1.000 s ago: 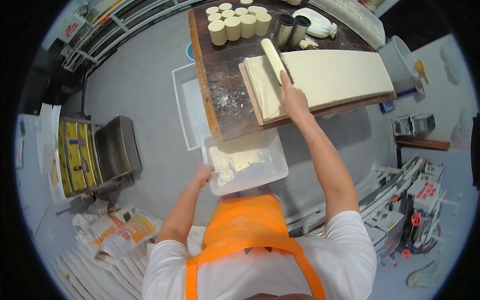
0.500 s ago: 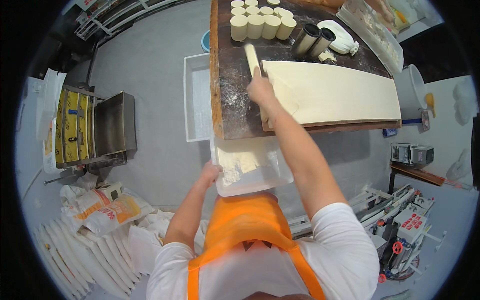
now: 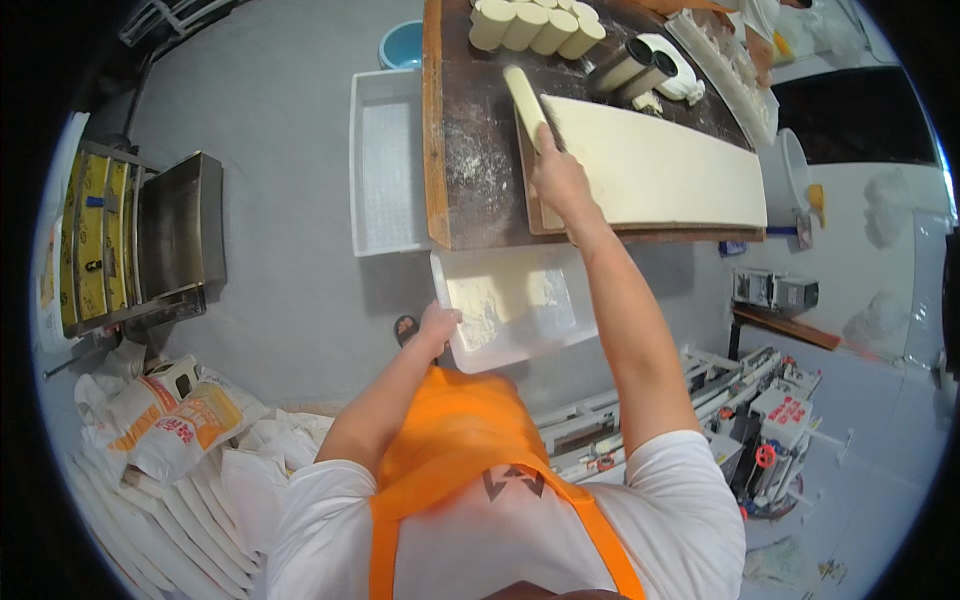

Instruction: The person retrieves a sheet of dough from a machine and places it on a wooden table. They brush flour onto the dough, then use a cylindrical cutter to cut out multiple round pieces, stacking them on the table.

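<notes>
A: Right grip [image 3: 562, 183] status?
B: Fingers are curling round the near end of a cream-handled brush [image 3: 522, 100], no visible gap. Brush is sitting over the desk's [image 3: 462, 225] left part, dark bristles facing right. Can't tell if they're touching the dough sheet [image 3: 665, 165].
A: Sheet location?
B: It's lying on a board [image 3: 529, 180] along the desk's near edge.
A: Left grip [image 3: 438, 325]?
B: It's closing over the left rim of a translucent tub [image 3: 525, 352]. Fingers are partly hiding, so can't tell how tightly. Tub is sitting just off the desk's near edge, by the left corner. Pale flour [image 3: 490, 300] is lying inside.
A: Anything else?
B: Pale cylinders [image 3: 540, 28] are clustering at the desk's far left; two metal tubes [image 3: 618, 68] are standing farther right on the desk. White crate [image 3: 388, 165] and blue basin [image 3: 403, 46] are sitting left of the desk.
</notes>
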Demonstrator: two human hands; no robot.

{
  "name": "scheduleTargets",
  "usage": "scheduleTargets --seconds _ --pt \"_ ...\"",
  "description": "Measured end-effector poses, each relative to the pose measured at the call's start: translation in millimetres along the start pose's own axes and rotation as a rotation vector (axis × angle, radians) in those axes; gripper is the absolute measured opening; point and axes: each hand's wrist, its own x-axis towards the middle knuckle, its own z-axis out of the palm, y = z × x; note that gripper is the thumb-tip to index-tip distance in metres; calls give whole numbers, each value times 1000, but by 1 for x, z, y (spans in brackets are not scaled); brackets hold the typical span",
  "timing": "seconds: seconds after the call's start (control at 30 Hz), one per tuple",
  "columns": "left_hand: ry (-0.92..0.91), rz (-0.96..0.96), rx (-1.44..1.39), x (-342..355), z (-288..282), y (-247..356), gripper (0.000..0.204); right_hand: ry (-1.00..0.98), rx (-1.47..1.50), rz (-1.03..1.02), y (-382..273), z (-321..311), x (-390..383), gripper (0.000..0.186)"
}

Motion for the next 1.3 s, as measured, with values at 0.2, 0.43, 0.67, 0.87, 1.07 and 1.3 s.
scheduleTargets --seconds 0.2,0.43,0.67,0.87,1.07,1.3 --pt "-28 6 -88 2 -23 -7 51 -273 -18 78 43 47 -232 74" --pt "7 37 -45 9 -65 -17 50 8 46 49 29 53 -54 67" --pt "89 95 55 25 -100 -29 50 -80 53 -68 30 137 -96 73" --pt "54 -4 -92 13 -89 -34 51 -414 247 -105 34 94 -286 73" --pt "119 -73 -39 19 -54 -51 55 41 299 -382 26 2 -129 69" --pt "304 -35 -55 6 1 -71 52 -482 608 -177 75 -109 167 61"
